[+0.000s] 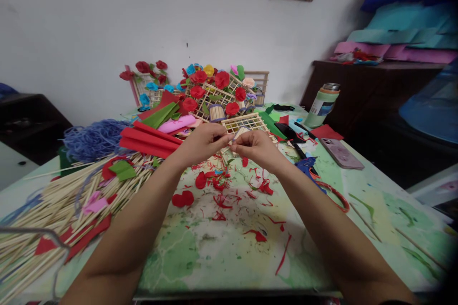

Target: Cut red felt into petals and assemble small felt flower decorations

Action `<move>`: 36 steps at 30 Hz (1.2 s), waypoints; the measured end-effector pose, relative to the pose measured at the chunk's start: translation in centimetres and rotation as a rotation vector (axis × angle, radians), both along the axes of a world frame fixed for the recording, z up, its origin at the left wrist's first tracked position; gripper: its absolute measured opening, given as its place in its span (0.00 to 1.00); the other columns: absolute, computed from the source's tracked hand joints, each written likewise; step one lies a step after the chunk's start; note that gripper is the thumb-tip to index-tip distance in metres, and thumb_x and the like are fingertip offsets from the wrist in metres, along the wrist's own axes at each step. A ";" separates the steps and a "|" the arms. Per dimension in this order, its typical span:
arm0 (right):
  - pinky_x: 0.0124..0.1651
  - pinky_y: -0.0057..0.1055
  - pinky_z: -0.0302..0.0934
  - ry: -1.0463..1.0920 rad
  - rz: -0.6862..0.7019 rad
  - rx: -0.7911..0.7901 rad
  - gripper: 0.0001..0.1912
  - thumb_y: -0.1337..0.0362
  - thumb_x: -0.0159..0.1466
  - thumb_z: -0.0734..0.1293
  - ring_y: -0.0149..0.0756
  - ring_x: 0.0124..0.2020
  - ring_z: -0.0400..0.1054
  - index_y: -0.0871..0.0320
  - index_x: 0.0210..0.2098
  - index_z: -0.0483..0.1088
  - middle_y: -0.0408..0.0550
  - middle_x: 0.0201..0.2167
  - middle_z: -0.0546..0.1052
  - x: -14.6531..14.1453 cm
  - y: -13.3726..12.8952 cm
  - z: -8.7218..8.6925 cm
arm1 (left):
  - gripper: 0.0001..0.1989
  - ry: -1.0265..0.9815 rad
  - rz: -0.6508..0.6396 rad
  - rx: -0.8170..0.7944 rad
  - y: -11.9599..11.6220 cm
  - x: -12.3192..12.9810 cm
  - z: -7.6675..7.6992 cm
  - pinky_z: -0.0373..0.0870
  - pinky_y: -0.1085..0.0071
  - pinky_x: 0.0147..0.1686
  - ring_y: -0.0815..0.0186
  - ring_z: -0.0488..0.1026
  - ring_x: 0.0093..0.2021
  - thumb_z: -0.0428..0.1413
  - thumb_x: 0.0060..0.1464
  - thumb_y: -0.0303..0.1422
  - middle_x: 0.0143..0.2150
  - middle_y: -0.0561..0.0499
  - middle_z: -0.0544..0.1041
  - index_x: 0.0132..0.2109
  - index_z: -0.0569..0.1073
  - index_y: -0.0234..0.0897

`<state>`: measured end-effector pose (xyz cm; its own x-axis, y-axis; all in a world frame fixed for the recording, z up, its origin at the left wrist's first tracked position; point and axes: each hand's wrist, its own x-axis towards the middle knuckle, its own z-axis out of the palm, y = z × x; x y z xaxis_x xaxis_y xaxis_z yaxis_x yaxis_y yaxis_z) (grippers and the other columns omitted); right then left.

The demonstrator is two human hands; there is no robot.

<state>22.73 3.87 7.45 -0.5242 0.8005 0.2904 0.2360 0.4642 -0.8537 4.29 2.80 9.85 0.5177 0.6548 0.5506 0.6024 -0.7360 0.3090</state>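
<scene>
Both arms reach over the middle of the table, and the fingertips of the two hands nearly meet. My left hand (209, 142) is closed in a pinch, and so is my right hand (254, 147). Between them is a small pale piece with a bluish edge (242, 131); which fingers grip it is too small to tell. Just behind the hands lies a wooden stick lattice (248, 123). Red paper petals (201, 180) and thin red scraps are scattered on the table below the hands.
Wooden sticks (82, 195), blue yarn (95, 139) and folded red paper (150, 140) lie left. Lattices with paper flowers (222, 80) stand behind. On the right are a green bottle (322, 105), a phone (341, 153), a blue glue gun (307, 167) and orange-handled scissors (336, 195).
</scene>
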 end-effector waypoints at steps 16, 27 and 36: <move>0.22 0.26 0.44 -0.016 -0.008 0.014 0.10 0.61 0.56 0.65 0.23 0.19 0.50 0.62 0.23 0.69 0.38 0.16 0.62 0.1 0.1 -0.1 | 0.13 -0.080 -0.071 -0.087 0.0 -0.2 0.1 0.56 0.75 0.24 0.73 0.60 0.24 0.53 0.55 0.36 0.21 0.55 0.65 0.25 0.69 0.34; 0.23 0.26 0.45 -0.032 0.011 0.028 0.09 0.62 0.55 0.66 0.23 0.19 0.51 0.62 0.23 0.70 0.38 0.16 0.63 -0.1 0.0 0.0 | 0.21 -0.129 -0.042 -0.100 0.0 0.0 -0.1 0.49 0.74 0.20 0.75 0.53 0.19 0.52 0.56 0.39 0.16 0.57 0.57 0.19 0.64 0.34; 0.23 0.27 0.43 -0.049 -0.004 0.041 0.10 0.61 0.55 0.65 0.23 0.18 0.48 0.62 0.22 0.69 0.38 0.15 0.60 -0.1 0.0 0.0 | 0.18 -0.069 -0.019 -0.008 0.0 -0.2 -0.1 0.51 0.74 0.22 0.74 0.56 0.21 0.54 0.55 0.38 0.17 0.57 0.60 0.20 0.65 0.34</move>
<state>22.65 3.85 7.48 -0.5355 0.7905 0.2973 0.2789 0.4978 -0.8212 4.12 2.82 9.80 0.4910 0.6499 0.5802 0.5652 -0.7444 0.3556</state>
